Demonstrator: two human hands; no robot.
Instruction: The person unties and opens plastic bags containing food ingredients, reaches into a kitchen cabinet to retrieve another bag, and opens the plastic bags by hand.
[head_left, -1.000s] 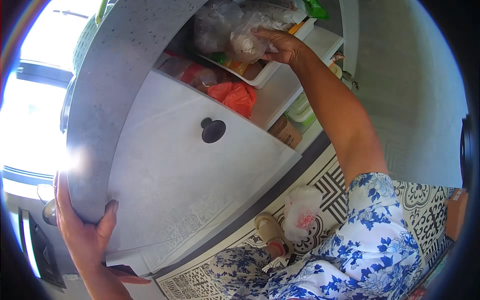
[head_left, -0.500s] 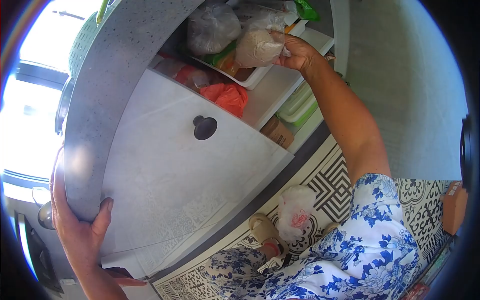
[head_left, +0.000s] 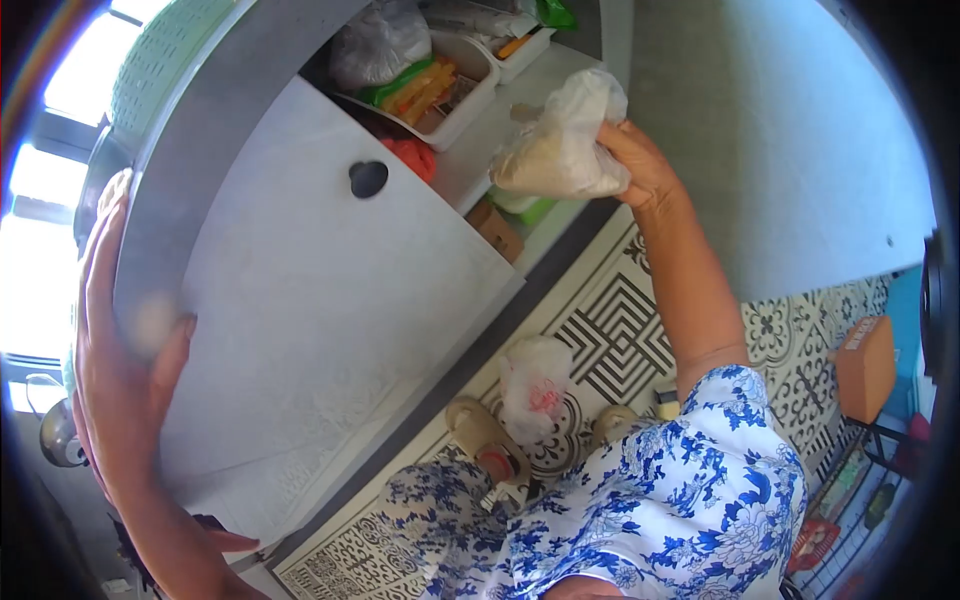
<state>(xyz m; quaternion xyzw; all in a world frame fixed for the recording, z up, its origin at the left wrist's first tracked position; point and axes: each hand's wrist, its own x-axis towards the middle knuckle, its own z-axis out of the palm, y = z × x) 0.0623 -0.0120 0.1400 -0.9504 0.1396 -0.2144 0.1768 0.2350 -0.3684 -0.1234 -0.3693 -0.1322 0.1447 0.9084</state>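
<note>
So, clear plastic bag [head_left: 562, 145] of something pale and grainy, upper middle of the frame, pinched at its right end by the right hand [head_left: 640, 160], fingers curled shut around the bunched plastic. Long axis of the bag running lower left to upper right, bulk hanging out left of the hand, toward the open cupboard shelf [head_left: 500, 110] and clear of it, not resting on anything. Just up-left on that shelf, a white tray [head_left: 470, 95] stuffed with packets and another bag, plus something red tucked under it. Left hand [head_left: 125, 370] far off at the left edge, flat and spread against the rim of the grey tabletop [head_left: 200, 130], holding nothing loose. Cupboard door [head_left: 330, 300] with a dark knob [head_left: 368, 178] between the two hands. Patterned tile floor [head_left: 610, 330] below, with a white bag [head_left: 535, 385] near a sandalled foot.
</note>
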